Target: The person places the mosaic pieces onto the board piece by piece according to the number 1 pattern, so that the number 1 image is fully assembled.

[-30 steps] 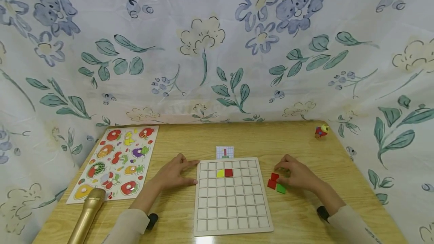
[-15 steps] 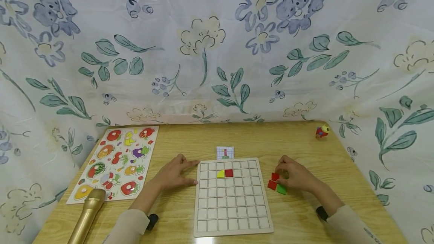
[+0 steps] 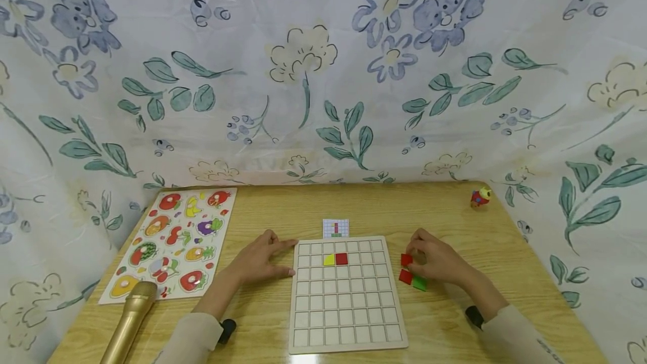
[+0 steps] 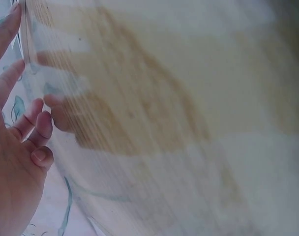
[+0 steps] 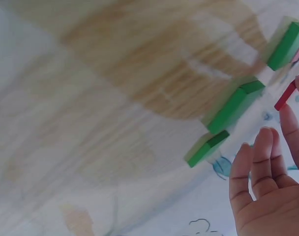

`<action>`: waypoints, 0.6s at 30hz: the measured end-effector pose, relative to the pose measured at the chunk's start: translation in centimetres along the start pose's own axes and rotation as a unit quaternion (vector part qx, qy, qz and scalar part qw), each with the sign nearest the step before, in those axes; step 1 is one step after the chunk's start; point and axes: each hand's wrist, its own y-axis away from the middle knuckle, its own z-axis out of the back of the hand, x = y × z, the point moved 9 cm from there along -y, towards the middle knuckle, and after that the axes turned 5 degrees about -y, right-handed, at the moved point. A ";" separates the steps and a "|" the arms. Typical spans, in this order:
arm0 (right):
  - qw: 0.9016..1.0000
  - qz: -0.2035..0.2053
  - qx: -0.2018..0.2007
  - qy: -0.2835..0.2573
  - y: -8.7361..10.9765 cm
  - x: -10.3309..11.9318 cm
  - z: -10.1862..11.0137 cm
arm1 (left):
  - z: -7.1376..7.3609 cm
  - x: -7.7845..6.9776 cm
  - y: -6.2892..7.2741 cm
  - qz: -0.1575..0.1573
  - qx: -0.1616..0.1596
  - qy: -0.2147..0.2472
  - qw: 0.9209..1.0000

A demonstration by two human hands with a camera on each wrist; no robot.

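The right hand (image 3: 438,262) sits on the table (image 3: 445,218) just right of the grid board (image 3: 346,293), its fingers (image 3: 415,251) curled over a red tile (image 3: 406,259) at their tips. From the head view I cannot tell for sure whether the tile is pinched or only touched; the fingers cover its right edge. Just below those fingertips lie another red tile (image 3: 405,276) and a green tile (image 3: 419,282), touching each other and partly tucked under the hand. The right wrist view is smeared: green blocks (image 5: 231,105) show as streaks ahead of the fingers, and a red edge (image 5: 287,93) sits against one fingertip, the rest cut off by the frame.

The left hand (image 3: 260,260) lies flat with fingers straight and a little apart, the fingertips against the board's left edge. The left wrist view is too blurred to show more than relaxed fingers (image 4: 21,113) beside pale wood.

Right of the left fingertips, inside the board, a yellow piece (image 3: 328,259) and a red square (image 3: 341,258) sit side by side in neighbouring cells. A small pattern card (image 3: 336,227) lies just beyond the board; its drawing is too small to read. Left of the left hand lie a fruit puzzle board (image 3: 174,237) and a gold microphone (image 3: 130,319), cut off at the bottom edge.
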 end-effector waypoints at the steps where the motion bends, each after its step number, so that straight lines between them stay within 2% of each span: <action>1: 1.000 0.000 -0.001 -0.002 -0.1 0.1 0.0 | 0.0 0.0 0.0 0.000 0.001 0.001 1.000; 8: 1.000 0.008 -0.004 -0.003 -1.0 1.5 0.0 | 0.1 -0.1 0.0 0.004 0.007 0.010 1.000; 18: 0.999 0.034 0.024 -0.026 -3.1 4.7 -1.2 | 0.0 0.0 0.1 0.015 0.015 0.010 1.000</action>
